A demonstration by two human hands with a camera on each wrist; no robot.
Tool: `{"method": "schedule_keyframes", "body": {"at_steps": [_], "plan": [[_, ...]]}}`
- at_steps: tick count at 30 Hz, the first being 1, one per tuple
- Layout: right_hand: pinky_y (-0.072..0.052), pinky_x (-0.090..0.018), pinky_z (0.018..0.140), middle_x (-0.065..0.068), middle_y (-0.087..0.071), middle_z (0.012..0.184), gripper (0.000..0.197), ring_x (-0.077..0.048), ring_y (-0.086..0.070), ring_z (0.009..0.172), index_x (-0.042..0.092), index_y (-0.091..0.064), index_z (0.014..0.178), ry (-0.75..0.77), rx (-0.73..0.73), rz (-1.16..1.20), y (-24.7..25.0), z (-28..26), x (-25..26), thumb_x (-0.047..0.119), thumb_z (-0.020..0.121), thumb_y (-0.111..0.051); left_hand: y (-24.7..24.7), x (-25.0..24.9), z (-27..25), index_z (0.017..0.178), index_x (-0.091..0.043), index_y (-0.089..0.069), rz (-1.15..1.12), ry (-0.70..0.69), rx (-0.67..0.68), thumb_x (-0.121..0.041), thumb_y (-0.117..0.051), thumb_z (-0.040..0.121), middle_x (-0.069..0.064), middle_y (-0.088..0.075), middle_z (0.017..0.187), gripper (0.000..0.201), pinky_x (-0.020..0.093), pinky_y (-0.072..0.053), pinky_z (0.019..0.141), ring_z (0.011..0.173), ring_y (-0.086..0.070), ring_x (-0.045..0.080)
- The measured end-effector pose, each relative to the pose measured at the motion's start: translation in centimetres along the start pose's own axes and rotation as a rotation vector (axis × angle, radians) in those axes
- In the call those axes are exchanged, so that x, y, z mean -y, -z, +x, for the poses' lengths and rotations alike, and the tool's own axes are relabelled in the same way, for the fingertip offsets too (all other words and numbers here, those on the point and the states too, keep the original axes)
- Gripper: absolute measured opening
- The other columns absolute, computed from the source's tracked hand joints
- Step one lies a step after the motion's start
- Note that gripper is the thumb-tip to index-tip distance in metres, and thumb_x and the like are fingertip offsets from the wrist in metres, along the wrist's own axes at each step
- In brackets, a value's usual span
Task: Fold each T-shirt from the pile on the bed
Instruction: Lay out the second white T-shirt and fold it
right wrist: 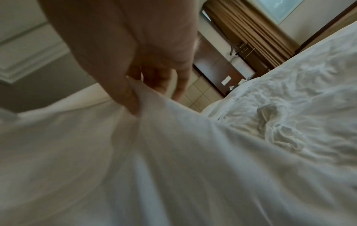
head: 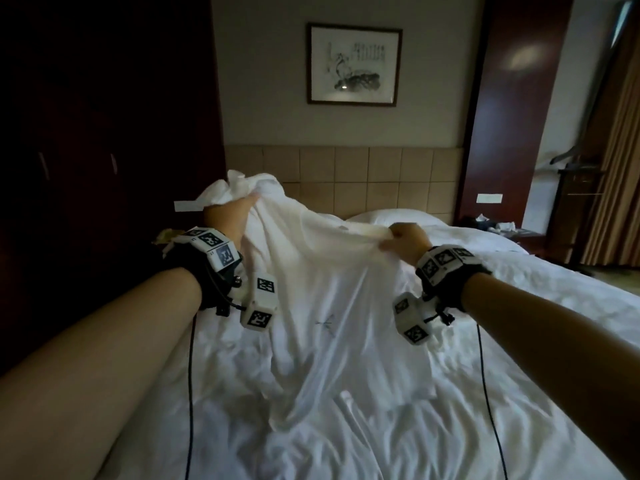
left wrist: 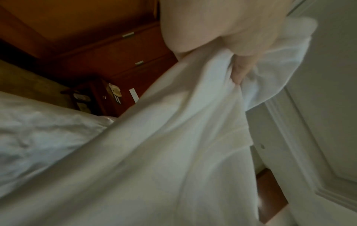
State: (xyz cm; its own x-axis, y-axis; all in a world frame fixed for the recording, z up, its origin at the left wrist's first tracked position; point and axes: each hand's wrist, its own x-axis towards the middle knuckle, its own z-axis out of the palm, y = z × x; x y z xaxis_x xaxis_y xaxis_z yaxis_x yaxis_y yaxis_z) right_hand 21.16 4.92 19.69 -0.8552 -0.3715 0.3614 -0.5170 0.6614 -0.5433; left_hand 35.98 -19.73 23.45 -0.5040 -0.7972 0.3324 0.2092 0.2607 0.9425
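Note:
A white T-shirt [head: 322, 292] with a small dark mark on its front hangs lifted above the bed, its lower part trailing on the sheet. My left hand [head: 230, 216] grips a bunched handful of its cloth at the upper left; in the left wrist view my fingers [left wrist: 240, 71] are curled into the fabric [left wrist: 173, 145]. My right hand [head: 405, 240] pinches the shirt's top edge at the right, thumb and fingers [right wrist: 131, 97] closed on the white cloth [right wrist: 154, 152]. The cloth is stretched between both hands.
The bed [head: 519, 393] has a rumpled white sheet, with a pillow [head: 391, 216] by the tan headboard [head: 363, 174]. A crumpled white piece [right wrist: 274, 126] lies on the sheet to my right. Dark wardrobe [head: 86, 150] at left, nightstand [head: 498, 226] and curtains [head: 613, 168] at right.

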Motion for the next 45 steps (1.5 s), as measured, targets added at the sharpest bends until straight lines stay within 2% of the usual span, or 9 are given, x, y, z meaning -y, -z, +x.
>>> {"method": "schedule_keyframes", "body": {"at_steps": [4, 7, 13, 17, 21, 26, 31, 39, 45], "plan": [[-0.039, -0.03, 0.07, -0.005, -0.054, 0.08, 0.004, -0.02, -0.05, 0.081, 0.017, -0.056, 0.086, 0.044, -0.202, 0.24, 3.3, 1.3, 2.0, 0.017, 0.09, -0.057, 2.4, 0.2, 0.6, 0.117, -0.007, -0.056, -0.075, -0.058, -0.046, -0.017, -0.074, 0.08, 0.013, -0.06, 0.115, 0.043, 0.031, -0.047, 0.085, 0.105, -0.059, 0.027], [-0.047, -0.033, 0.073, -0.008, -0.059, 0.088, 0.016, -0.022, -0.056, 0.083, 0.013, -0.062, 0.103, 0.072, -0.285, 0.33, 4.8, 1.1, 4.1, 0.02, 0.091, -0.054, 3.3, 0.3, -0.2, 0.109, -0.014, -0.053, -0.019, -0.057, 0.021, -0.008, -0.074, 0.078, 0.007, -0.054, 0.108, 0.038, 0.031, -0.045, 0.08, 0.098, -0.055, 0.023], [-0.039, -0.027, 0.077, -0.005, -0.059, 0.096, 0.024, -0.018, -0.054, 0.089, 0.008, -0.063, 0.113, 0.178, -0.294, 0.403, 5.4, 0.4, 7.2, 0.017, 0.094, -0.052, 3.2, 1.2, -2.2, 0.116, -0.008, -0.063, 0.141, 0.094, 0.324, -0.001, -0.062, 0.086, 0.01, -0.061, 0.108, 0.031, 0.028, -0.046, 0.075, 0.087, -0.057, 0.018], [-0.039, -0.027, 0.076, -0.006, -0.06, 0.094, 0.022, -0.018, -0.054, 0.089, 0.005, -0.065, 0.109, 0.178, -0.333, 0.39, 5.6, 0.7, 7.6, 0.015, 0.093, -0.053, 2.6, 1.5, -3.0, 0.091, -0.005, -0.065, 0.156, 0.159, 0.454, -0.015, -0.064, 0.09, 0.01, -0.065, 0.091, 0.011, 0.026, -0.049, 0.064, 0.073, -0.061, 0.016], [-0.036, -0.025, 0.074, -0.007, -0.06, 0.091, 0.022, -0.018, -0.053, 0.087, 0.006, -0.065, 0.107, 0.119, -0.331, 0.349, 5.8, 0.9, 7.2, 0.019, 0.092, -0.055, 1.9, 1.2, -3.1, 0.075, -0.013, -0.059, -0.108, 0.221, 0.533, -0.019, -0.059, 0.093, 0.007, -0.068, 0.08, 0.019, 0.027, -0.052, 0.063, 0.065, -0.065, 0.015], [-0.036, -0.027, 0.071, -0.004, -0.058, 0.088, 0.023, -0.021, -0.052, 0.08, 0.009, -0.064, 0.102, 0.008, -0.367, 0.295, 7.2, 0.3, 6.6, 0.028, 0.093, -0.055, 1.2, 0.5, -2.0, 0.088, -0.009, -0.061, 0.037, -0.065, 0.133, -0.018, -0.054, 0.095, 0.002, -0.057, 0.077, 0.014, 0.023, -0.042, 0.063, 0.075, -0.054, 0.019], [-0.031, -0.023, 0.05, 0.005, -0.052, 0.065, 0.03, -0.009, -0.046, 0.058, 0.014, -0.058, 0.078, 0.046, -0.448, 0.344, 10.0, -2.1, 7.9, 0.043, 0.087, -0.06, 2.6, -2.9, -1.6, 0.097, -0.002, -0.06, 0.06, -0.357, -0.118, -0.016, -0.051, 0.095, 0.007, -0.055, 0.087, 0.017, 0.027, -0.037, 0.07, 0.081, -0.05, 0.02], [-0.039, -0.024, 0.055, 0.003, -0.053, 0.065, 0.039, -0.014, -0.049, 0.059, 0.019, -0.053, 0.067, 0.15, -0.564, 0.404, 15.7, -7.0, 11.5, 0.054, 0.082, -0.058, 5.6, -10.7, -3.7, 0.1, -0.005, -0.059, -0.002, -0.54, -0.327, -0.029, -0.047, 0.097, 0.016, -0.062, 0.106, 0.027, 0.031, -0.04, 0.074, 0.094, -0.057, 0.03], [-0.032, -0.022, 0.05, 0.004, -0.043, 0.054, 0.046, -0.013, -0.039, 0.049, 0.019, -0.048, 0.057, 0.206, -0.614, 0.39, 17.9, -8.1, 12.4, 0.057, 0.081, -0.058, 7.2, -12.7, -4.1, 0.094, -0.006, -0.059, 0.023, -0.649, -0.368, -0.037, -0.045, 0.098, 0.012, -0.06, 0.092, 0.035, 0.029, -0.036, 0.066, 0.08, -0.053, 0.024]]}}
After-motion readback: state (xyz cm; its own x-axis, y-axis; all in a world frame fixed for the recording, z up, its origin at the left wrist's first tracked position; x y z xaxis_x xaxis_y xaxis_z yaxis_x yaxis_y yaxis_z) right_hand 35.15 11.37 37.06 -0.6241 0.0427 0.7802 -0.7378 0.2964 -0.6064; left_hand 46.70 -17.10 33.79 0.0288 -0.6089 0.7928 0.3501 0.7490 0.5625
